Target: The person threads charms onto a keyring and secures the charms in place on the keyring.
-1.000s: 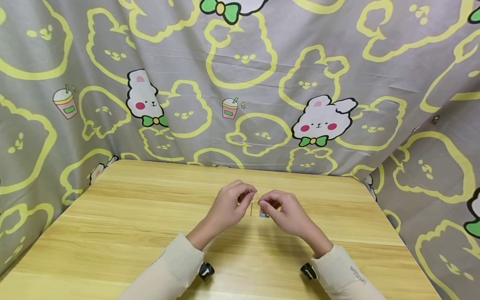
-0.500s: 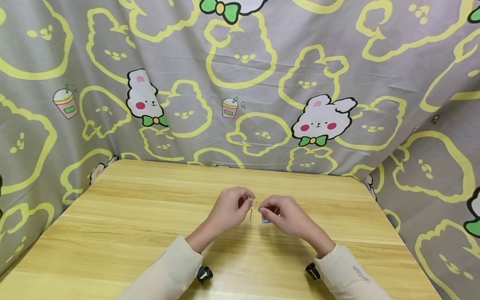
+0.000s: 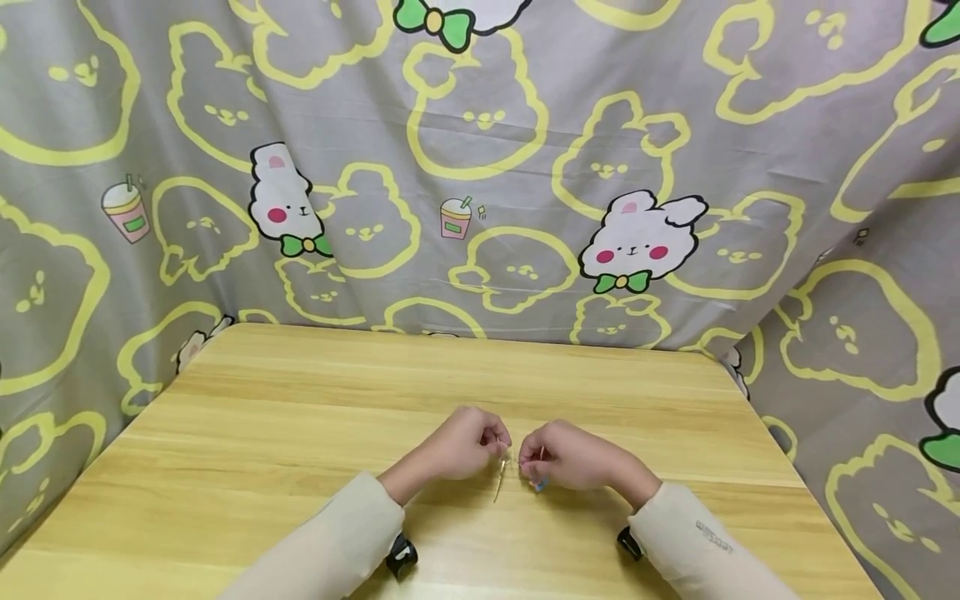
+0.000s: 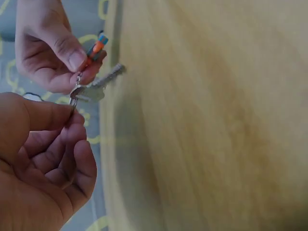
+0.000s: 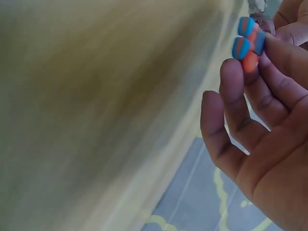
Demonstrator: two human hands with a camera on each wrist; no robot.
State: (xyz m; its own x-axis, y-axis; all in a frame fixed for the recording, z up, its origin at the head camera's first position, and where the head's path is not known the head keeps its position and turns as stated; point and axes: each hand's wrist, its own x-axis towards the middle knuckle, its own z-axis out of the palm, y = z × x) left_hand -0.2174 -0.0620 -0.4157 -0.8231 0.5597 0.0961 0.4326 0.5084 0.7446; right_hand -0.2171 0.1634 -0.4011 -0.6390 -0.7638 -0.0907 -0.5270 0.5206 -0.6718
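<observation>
In the head view, my left hand and right hand face each other above the table. Between the left thumb and index finger I pinch a metal key ring, seen in the left wrist view. A silver key hangs from it, its blade pointing away from the fingers. A short chain runs from the ring to the right hand. There, thumb and fingers pinch a small orange and blue figure charm, its two blue-and-orange feet sticking out. Part of the charm is hidden by the right fingers.
The wooden table spreads under both hands. A grey curtain with yellow bear outlines and white rabbits hangs behind and at both sides. Black wrist mounts sit below the pale sleeves.
Both hands have come down in the head view, toward the person, with the key and charm still held. The key now hangs at more of a slant.
</observation>
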